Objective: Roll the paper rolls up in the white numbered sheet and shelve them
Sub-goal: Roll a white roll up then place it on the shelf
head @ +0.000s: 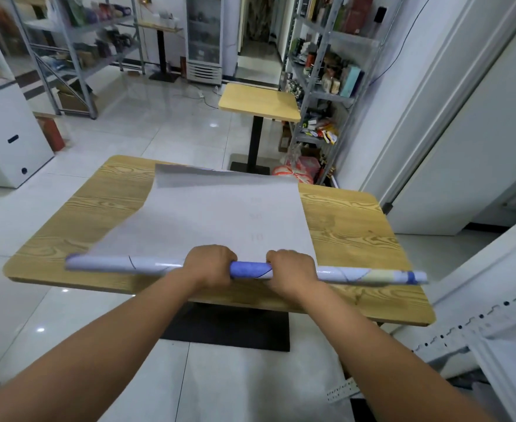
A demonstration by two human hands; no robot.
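Observation:
A long paper roll (249,269), pale with blue patches, lies crosswise near the front of the wooden table (357,226). My left hand (209,264) and my right hand (291,269) grip it side by side at its middle, fingers curled over the top. The white numbered sheet (208,214) spreads flat on the table from the roll toward the far edge, with faint numbers on its right part and its far edge curled up. Whether more than one roll is in the bundle cannot be told.
A smaller wooden table (259,102) stands beyond. Metal shelves with goods (326,71) line the right side, more shelving (77,50) is at the back left. A white cabinet (7,132) stands left. White perforated shelf parts (479,324) lie at my right.

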